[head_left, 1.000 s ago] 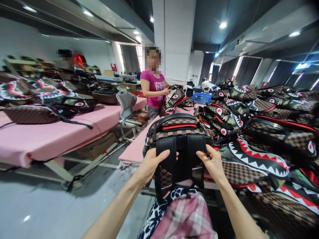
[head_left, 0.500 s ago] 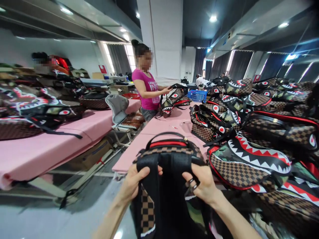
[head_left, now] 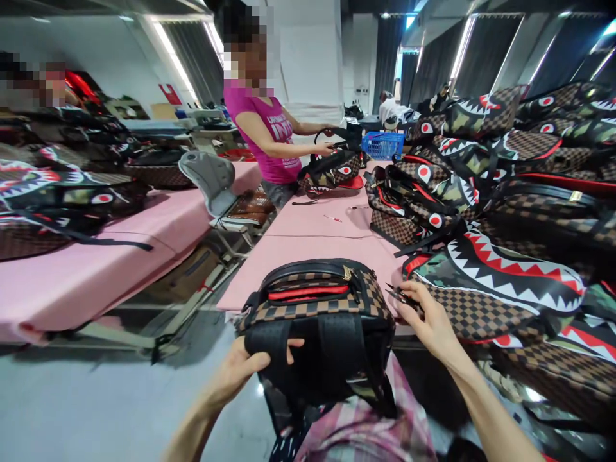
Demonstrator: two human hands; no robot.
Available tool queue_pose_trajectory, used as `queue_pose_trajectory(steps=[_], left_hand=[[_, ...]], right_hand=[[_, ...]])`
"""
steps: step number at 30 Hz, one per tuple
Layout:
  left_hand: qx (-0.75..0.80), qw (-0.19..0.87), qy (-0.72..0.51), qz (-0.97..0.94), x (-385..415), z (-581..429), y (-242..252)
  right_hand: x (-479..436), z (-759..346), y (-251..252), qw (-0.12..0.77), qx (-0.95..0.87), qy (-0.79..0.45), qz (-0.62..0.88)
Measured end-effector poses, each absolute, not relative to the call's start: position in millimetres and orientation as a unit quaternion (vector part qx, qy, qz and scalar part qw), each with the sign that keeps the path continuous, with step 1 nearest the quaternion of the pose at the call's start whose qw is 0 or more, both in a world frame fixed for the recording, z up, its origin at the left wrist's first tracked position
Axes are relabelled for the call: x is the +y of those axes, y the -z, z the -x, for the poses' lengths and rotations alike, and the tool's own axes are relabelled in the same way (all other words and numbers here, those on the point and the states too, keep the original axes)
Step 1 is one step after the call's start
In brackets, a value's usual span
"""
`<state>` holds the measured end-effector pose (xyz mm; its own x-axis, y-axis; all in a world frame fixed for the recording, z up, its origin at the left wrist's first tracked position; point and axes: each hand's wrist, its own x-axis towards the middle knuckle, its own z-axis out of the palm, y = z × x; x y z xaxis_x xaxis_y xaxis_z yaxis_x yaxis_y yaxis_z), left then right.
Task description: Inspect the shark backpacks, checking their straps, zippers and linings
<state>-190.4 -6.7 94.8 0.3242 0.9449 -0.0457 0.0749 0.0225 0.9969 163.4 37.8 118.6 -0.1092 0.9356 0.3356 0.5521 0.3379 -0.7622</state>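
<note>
A backpack (head_left: 317,314) in brown-and-black check, with black shoulder straps and a red-trimmed top opening, rests at the near edge of the pink table, its strap side facing me. My left hand (head_left: 240,366) is closed around the left shoulder strap (head_left: 267,343), thumb on top and fingertips showing past its inner edge. To the right of the backpack, my right hand (head_left: 426,317) is off the straps and closed on small dark thread snips (head_left: 403,298), their pointed tips aimed left over the table. The fingers partly hide the handles.
Shark-mouth backpacks (head_left: 495,282) are piled along the right. Across the pink table (head_left: 317,247), a person (head_left: 269,141) handles another backpack (head_left: 332,173) near a blue basket (head_left: 382,146). A red-and-white pen (head_left: 333,219) lies midway. A grey chair (head_left: 206,183) stands left, before another table (head_left: 158,224) with bags.
My right hand has let go of the right strap and moved right with the snips. The backpack has tilted, showing more of its top. My view has dipped; the person opposite has raised a strap.
</note>
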Motion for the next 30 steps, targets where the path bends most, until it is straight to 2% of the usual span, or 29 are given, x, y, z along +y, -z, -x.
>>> queue_pose_trajectory(steps=[6,9,13,18,20,25,27,30], left_hand=[[0.425,0.584,-0.380,-0.578,-13,189,-93],[0.419,0.583,-0.382,-0.582,-14,189,-93],[0.427,0.576,-0.390,-0.578,-14,188,-95],[0.433,0.581,-0.386,-0.571,-16,181,-103],[0.436,0.587,-0.397,-0.555,-18,178,-104],[0.474,0.578,-0.487,-0.451,-11,170,-105],[0.488,0.562,-0.550,-0.380,9,160,-109],[0.459,0.546,-0.631,-0.306,69,140,-116]], right_hand=[[44,-147,-129,0.365,-0.756,-0.249,0.483],[44,-148,-129,0.377,-0.752,-0.242,0.484],[46,-151,-122,0.403,-0.707,-0.295,0.501],[55,-145,-123,0.387,-0.722,-0.290,0.494],[59,-148,-120,0.412,-0.703,-0.317,0.486],[51,-168,-98,0.562,-0.531,-0.411,0.483],[44,-167,-89,0.561,-0.505,-0.430,0.495],[50,-150,-76,0.492,-0.534,-0.467,0.504]])
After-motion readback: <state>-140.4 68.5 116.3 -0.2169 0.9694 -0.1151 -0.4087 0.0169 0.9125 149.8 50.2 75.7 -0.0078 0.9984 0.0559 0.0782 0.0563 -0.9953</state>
